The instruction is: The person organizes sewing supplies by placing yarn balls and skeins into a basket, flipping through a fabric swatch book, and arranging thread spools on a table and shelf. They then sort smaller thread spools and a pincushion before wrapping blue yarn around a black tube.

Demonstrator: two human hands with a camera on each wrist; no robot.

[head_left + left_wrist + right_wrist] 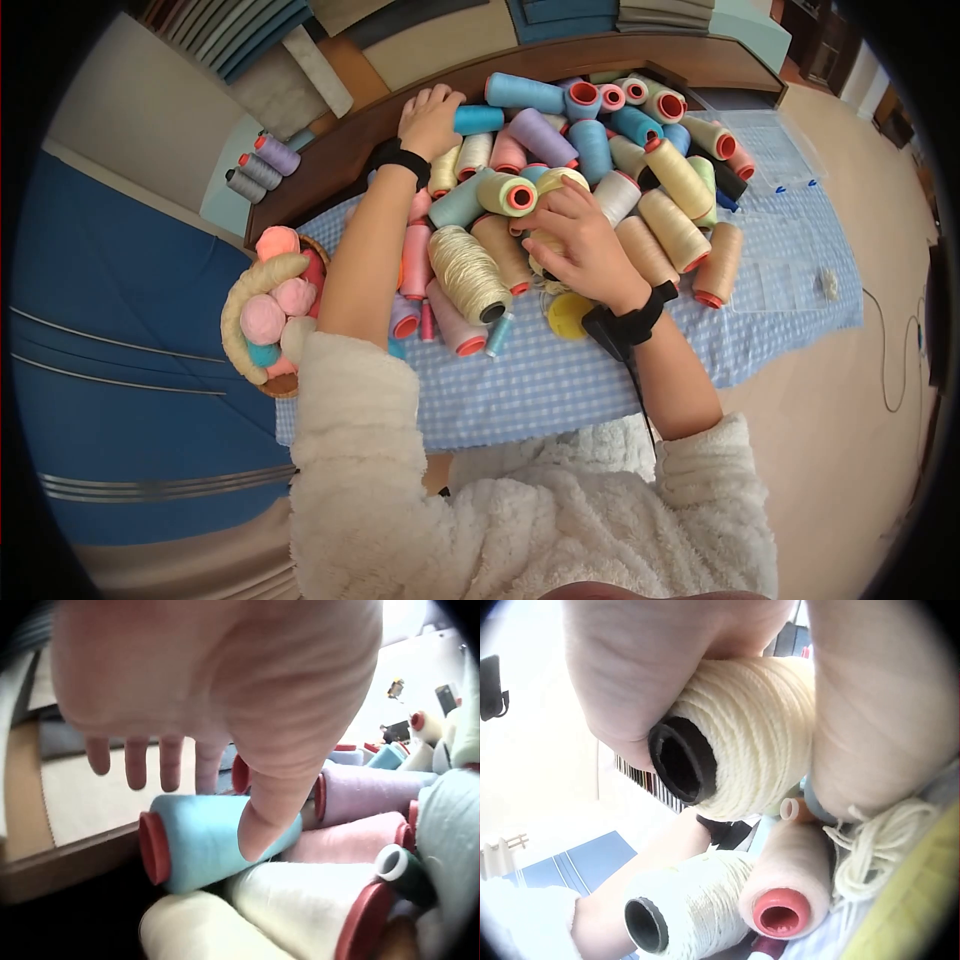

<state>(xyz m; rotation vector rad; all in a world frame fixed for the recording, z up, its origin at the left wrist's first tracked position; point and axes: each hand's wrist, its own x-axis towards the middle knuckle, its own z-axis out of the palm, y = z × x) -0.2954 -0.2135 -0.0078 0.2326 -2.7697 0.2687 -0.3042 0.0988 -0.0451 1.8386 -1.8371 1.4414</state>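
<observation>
Spools (590,152) on gingham cloth (520,395) (pale floor (840,390) alongside)

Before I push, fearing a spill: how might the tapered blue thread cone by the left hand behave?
Lying on its side, the smooth-wound cone may roll in an arc and could slip; its hollow red base seems rigid.

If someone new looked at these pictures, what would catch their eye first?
Probably the heap of pastel thread cones on the blue checked cloth. Within it, the right hand grips a cream yarn spool, and the left hand is over a blue cone toward the back. A basket of yarn balls sits at the left.
</observation>
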